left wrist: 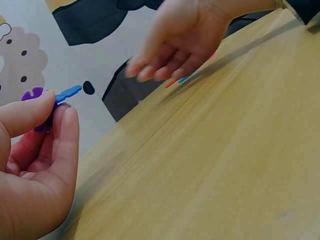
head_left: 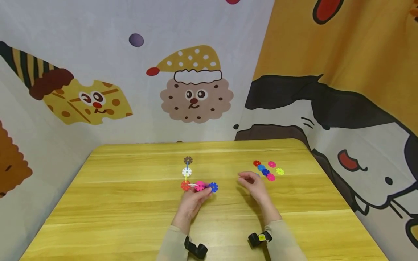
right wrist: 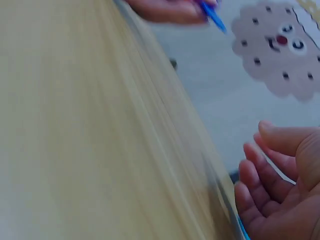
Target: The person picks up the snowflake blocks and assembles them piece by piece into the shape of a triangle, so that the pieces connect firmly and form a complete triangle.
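Observation:
In the head view my left hand (head_left: 191, 204) pinches a chain of joined plastic snowflake discs near its right end. The chain bends in an L: a brown disc (head_left: 188, 160) at the far end, a white disc (head_left: 187, 172), an orange-red disc (head_left: 185, 185) at the corner, then a pink disc (head_left: 199, 186) and a blue disc (head_left: 213, 187). Thinner discs seen edge-on link them. A purple disc (left wrist: 34, 94) shows by the left thumb in the left wrist view. My right hand (head_left: 256, 186) hovers with loosely bent fingers and holds nothing, just left of the loose discs.
On the table's right side lie several loose discs, among them a red disc (head_left: 257, 163), a yellow-green disc (head_left: 279, 171) and a pink one (head_left: 271, 164). The wooden table (head_left: 114, 203) ends against a cartoon-printed curtain (head_left: 107, 43). Each wrist carries a black camera.

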The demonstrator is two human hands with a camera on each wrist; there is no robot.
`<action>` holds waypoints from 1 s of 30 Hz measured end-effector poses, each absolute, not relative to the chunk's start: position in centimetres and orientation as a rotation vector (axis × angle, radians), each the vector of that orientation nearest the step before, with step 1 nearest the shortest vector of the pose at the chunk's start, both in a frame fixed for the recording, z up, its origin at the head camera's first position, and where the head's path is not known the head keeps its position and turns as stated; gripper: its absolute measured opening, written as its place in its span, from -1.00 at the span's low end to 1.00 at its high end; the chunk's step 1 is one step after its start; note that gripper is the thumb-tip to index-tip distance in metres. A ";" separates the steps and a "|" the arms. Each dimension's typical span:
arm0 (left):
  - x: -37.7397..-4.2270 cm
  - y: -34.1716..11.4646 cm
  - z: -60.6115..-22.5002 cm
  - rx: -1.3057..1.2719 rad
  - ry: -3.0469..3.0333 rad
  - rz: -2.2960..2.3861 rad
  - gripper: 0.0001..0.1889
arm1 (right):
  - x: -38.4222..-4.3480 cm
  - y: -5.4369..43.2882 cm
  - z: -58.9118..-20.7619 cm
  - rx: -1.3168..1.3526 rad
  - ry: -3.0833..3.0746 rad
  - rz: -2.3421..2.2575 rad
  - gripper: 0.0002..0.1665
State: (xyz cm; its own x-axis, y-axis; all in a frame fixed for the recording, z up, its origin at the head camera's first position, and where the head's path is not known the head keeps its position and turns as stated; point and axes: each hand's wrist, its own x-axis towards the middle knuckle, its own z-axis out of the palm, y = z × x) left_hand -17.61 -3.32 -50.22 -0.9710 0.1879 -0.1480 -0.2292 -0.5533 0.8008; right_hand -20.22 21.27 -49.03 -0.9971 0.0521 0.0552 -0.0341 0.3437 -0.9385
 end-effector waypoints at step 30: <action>-17.7 -3.3 -50.2 -0.097 1.366 2.558 -0.81 | -21.1 27.6 -51.1 0.000 -2.693 0.989 -0.64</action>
